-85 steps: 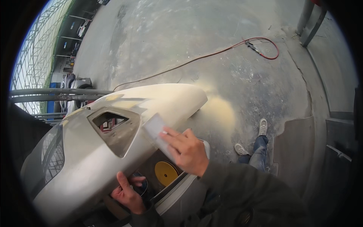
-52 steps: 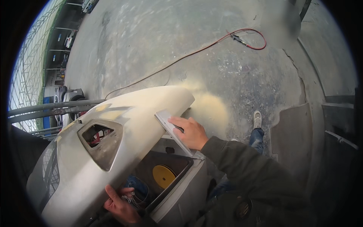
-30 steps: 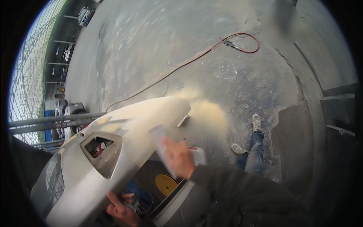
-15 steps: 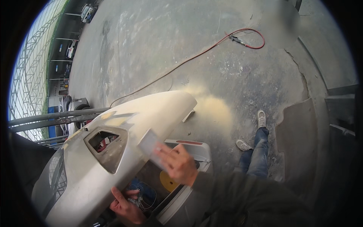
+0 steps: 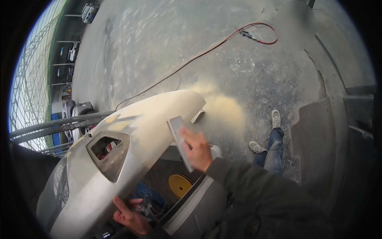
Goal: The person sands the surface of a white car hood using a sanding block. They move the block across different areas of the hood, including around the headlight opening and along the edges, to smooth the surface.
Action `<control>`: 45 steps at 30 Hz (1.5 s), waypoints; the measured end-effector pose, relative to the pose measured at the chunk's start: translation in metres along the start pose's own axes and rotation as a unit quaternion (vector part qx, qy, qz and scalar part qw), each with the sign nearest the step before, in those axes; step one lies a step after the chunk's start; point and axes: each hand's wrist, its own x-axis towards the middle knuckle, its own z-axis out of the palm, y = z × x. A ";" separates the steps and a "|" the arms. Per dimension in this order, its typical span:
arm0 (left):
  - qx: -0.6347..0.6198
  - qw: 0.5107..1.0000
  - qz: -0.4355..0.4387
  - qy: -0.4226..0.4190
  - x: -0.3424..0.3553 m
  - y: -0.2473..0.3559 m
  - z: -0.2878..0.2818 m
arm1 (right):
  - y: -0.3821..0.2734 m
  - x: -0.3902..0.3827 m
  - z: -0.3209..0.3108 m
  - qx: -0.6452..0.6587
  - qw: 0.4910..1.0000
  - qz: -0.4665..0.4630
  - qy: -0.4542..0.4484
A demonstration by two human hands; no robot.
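My right hand (image 5: 195,146) grips a pale grey, flat rectangular block (image 5: 174,126) against the cream-patched edge of a silver car bumper (image 5: 93,191). Some blur softens those fingers. Lower down, my left hand (image 5: 129,215) holds the bumper's near edge, thumb on top, fingers beneath. The bumper has an angular opening (image 5: 113,163) and yellowish and grey patches on its upper part. Beneath it is a grey open container (image 5: 207,193) holding a yellow disc (image 5: 180,184) and a blue item (image 5: 143,192) with tangled pale strands.
Metal rails (image 5: 59,125) run behind the bumper at left; parked cars (image 5: 87,14) line the far left. A red hose (image 5: 187,61) with a nozzle lies on the dusty concrete floor (image 5: 171,32). My sneakers (image 5: 275,118) show at right, beside a raised, cracked edge (image 5: 318,75).
My right hand and the block have swept back and forth along the bumper, moving up and right since half a second ago. My left hand keeps its hold. The view shifts slightly.
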 end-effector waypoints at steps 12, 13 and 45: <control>0.015 1.000 0.009 0.023 0.003 -0.009 -0.002 | -0.029 -0.017 0.005 -0.012 0.998 -0.052 -0.022; 0.020 0.999 0.013 0.043 0.002 -0.011 -0.003 | -0.063 -0.020 0.000 0.039 0.998 -0.040 -0.021; 0.009 0.999 0.005 0.045 -0.004 -0.001 0.003 | 0.004 0.006 0.035 0.013 0.993 0.084 0.079</control>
